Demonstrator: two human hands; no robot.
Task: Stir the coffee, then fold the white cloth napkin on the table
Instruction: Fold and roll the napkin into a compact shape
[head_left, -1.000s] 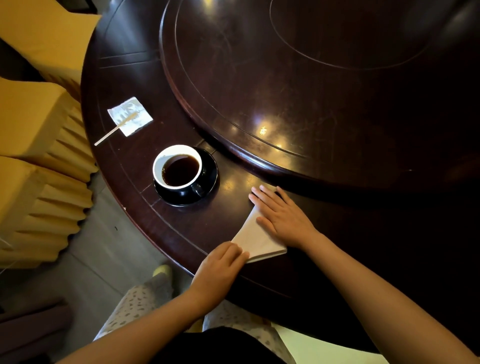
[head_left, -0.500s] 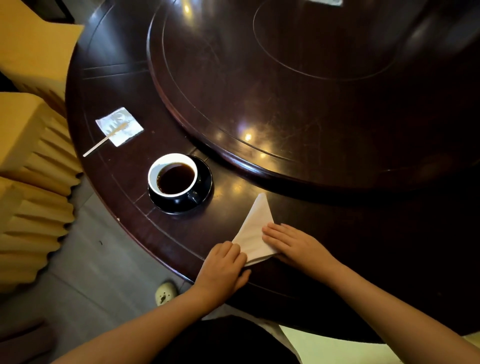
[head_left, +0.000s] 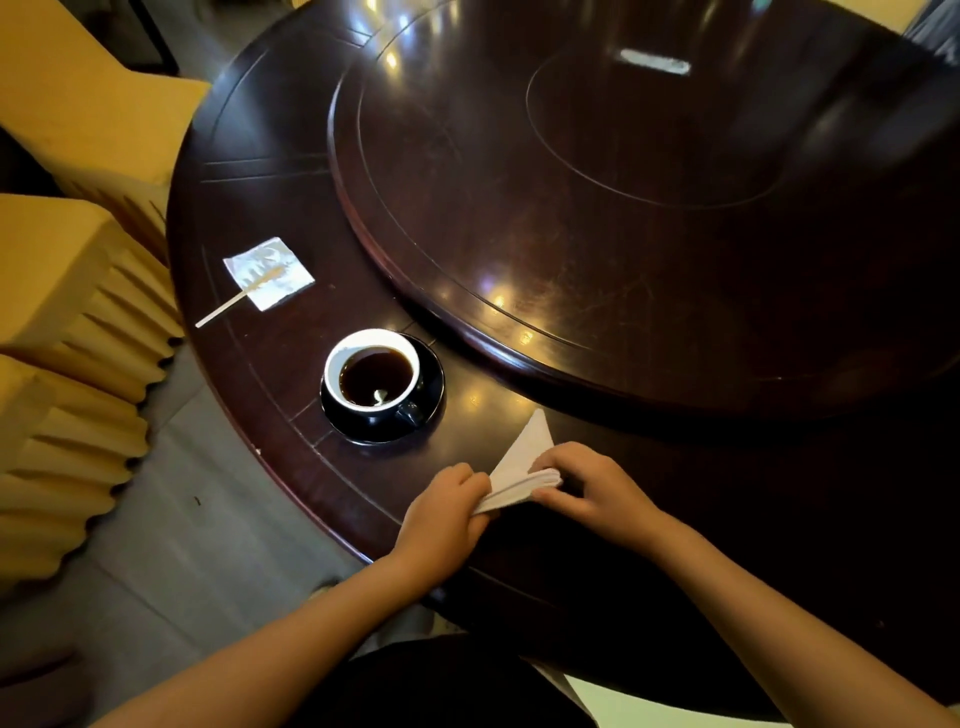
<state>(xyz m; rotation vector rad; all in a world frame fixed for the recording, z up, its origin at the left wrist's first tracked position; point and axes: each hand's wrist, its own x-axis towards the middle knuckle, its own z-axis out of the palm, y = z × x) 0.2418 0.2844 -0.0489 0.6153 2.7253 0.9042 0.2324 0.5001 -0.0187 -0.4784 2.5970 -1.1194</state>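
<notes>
- With fingers (head_left: 470, 480) of the left hand (head_left: 447, 514) curled close together, pinches the near left corner of the white cloth napkin (head_left: 524, 449).
- With the right hand (head_left: 589, 491) bent over, thumb underneath, grips the thick, layered right edge.
- Lies folded into a matte triangle at the near rim of the table (head_left: 291, 364), tip pointing at the raised turntable (head_left: 623, 234), just right of the saucer (head_left: 434, 397).
- Sits glossy on that black saucer: round cup (head_left: 332, 382), white inside, holding dark coffee (head_left: 374, 371).
- Rests farther left: thin pale stirrer (head_left: 223, 310) across a crinkled white square (head_left: 280, 280).
- Shines dark, polished wood throughout; pleated yellow chair covers (head_left: 67, 291) alongside.
</notes>
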